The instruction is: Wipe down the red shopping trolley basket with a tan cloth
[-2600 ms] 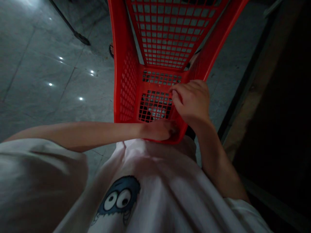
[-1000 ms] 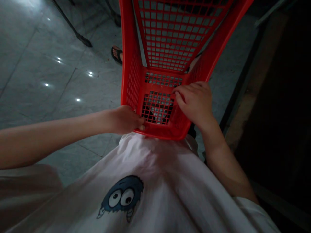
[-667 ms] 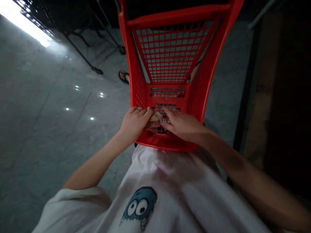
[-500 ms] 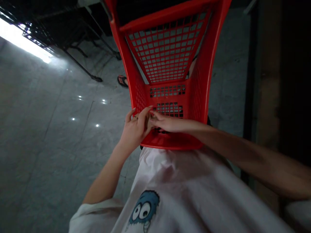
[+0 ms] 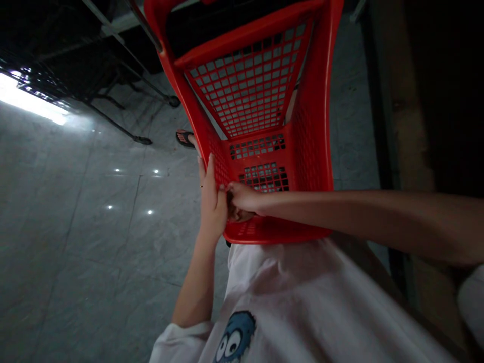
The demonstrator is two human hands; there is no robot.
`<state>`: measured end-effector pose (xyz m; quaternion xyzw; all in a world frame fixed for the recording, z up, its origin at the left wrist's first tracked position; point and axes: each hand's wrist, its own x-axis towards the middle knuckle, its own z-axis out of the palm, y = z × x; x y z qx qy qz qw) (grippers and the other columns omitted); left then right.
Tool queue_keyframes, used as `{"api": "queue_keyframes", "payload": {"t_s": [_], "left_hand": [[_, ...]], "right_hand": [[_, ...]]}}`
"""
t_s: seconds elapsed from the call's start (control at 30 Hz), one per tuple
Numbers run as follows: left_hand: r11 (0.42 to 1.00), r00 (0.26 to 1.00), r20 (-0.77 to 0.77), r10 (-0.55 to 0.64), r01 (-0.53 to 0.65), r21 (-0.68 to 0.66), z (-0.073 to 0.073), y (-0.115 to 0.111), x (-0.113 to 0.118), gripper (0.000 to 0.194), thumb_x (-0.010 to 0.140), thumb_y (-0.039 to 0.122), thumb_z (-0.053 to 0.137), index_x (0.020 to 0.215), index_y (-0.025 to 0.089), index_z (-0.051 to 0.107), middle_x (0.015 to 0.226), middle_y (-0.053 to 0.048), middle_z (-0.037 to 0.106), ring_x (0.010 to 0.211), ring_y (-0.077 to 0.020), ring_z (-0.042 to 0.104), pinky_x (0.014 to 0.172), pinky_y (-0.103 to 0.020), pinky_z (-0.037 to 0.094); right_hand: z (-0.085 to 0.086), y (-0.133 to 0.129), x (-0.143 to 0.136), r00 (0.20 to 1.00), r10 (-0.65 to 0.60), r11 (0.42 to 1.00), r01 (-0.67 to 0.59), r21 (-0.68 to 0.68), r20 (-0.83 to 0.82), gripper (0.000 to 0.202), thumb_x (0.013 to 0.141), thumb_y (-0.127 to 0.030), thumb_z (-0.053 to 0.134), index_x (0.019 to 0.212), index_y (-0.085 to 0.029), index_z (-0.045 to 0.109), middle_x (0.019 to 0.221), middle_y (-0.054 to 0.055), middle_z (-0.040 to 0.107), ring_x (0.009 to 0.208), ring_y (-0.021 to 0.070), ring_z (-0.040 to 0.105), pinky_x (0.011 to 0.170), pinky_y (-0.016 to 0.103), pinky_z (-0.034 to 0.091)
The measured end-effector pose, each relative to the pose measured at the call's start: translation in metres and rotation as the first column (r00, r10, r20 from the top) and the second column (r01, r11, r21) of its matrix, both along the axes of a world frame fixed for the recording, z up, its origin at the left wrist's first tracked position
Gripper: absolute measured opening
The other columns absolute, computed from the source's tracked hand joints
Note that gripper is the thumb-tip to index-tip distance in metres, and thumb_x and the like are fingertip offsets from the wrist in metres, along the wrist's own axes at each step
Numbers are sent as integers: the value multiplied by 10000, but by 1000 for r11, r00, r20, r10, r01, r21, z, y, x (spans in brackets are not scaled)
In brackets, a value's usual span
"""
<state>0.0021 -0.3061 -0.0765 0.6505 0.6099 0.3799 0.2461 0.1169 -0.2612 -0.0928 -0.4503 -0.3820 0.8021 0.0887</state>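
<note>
A red plastic shopping cart basket with grid walls is right in front of me. My left hand lies along its left rim, near the front corner, fingers stretched out and a thin ring on one. Inside that same corner my right hand is closed, its fingers curled close to the left thumb. Below the right hand shows a crumpled brownish thing, dark and partly hidden; I cannot make out what it is.
A dark wire cart with wheeled legs stands on the left. Beside the red basket is a person's sandalled foot. Grey tiled floor spreads on the left, reflecting lights. A brownish ledge runs along the right.
My left hand has turned from curled fingers over the corner to lying straight along the left rim. My right hand has closed and moved slightly lower. The view has shifted a little.
</note>
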Motion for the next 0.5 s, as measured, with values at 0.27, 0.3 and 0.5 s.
{"api": "queue_keyframes", "payload": {"t_s": [0.27, 0.3, 0.5], "left_hand": [[1000, 999, 49, 17, -18, 15, -2, -8, 1, 582, 1093, 387, 369, 1659, 376, 237, 1761, 56, 160, 1637, -212, 20, 1350, -483, 33], [999, 997, 64, 32, -33, 14, -2, -8, 2, 574, 1095, 396, 365, 1656, 386, 242, 1758, 69, 168, 1636, -209, 21, 1351, -484, 27], [998, 989, 135, 66, -66, -2, -1, -9, 8, 540, 1102, 432, 321, 1639, 437, 259, 1750, 117, 174, 1630, -201, -53, 1346, -506, -40]], "right_hand": [[9, 53, -36, 892, -452, 867, 436, 242, 14, 218, 878, -15, 508, 858, -232, 491, 690, -67, 552, 631, 90, 562, 631, 193, 477], [6, 43, -30, 915, -403, 892, 392, 224, 2, 210, 869, -30, 527, 865, -236, 489, 692, -71, 552, 634, 96, 563, 636, 201, 481], [-10, -49, 20, 1000, -26, 998, 26, 60, -13, 307, 682, -5, 691, 856, -218, 554, 765, -46, 654, 752, 142, 648, 767, 257, 517]]}}
